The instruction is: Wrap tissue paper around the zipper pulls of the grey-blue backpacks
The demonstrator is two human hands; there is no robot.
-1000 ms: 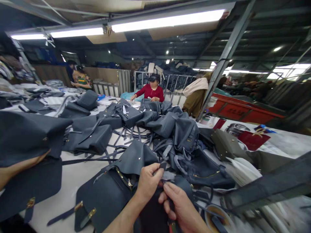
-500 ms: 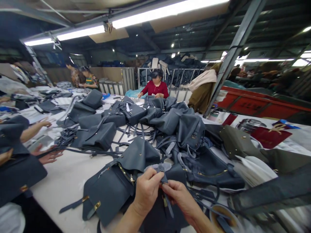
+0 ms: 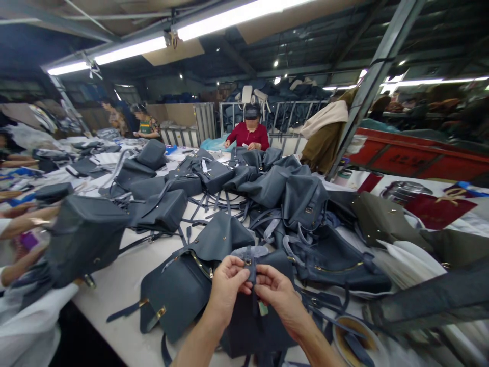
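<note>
My left hand (image 3: pixel 229 283) has its thumb and fingers closed in a pinch on the left side of a dark strap (image 3: pixel 252 275); my right hand (image 3: pixel 275 290) pinches its right side, the other fingers curled. The strap lies right between my fingertips, over the near edge of the table (image 3: pixel 114 290). Its long axis points from me toward the far edge. Neither hand is nearer, as both touch it, though the small buckle (image 3: pixel 248 262) sits closer to my left fingertips.

Counting from the left: one dark bag (image 3: pixel 89 229) by the left edge, with a co-worker's arm (image 3: pixel 23 225) reaching to it; one zipped bag (image 3: pixel 179 300) lying just beside my left hand; one bag (image 3: pixel 244 331) beneath my hands; one person in red (image 3: pixel 250 136) at the far edge; one round tub (image 3: pixel 361 339) near the right corner; two olive bags (image 3: pixel 382 216); one red bag (image 3: pixel 439 210). The heaped dark bags (image 3: pixel 267 186) in the middle overlap too much to count.
</note>
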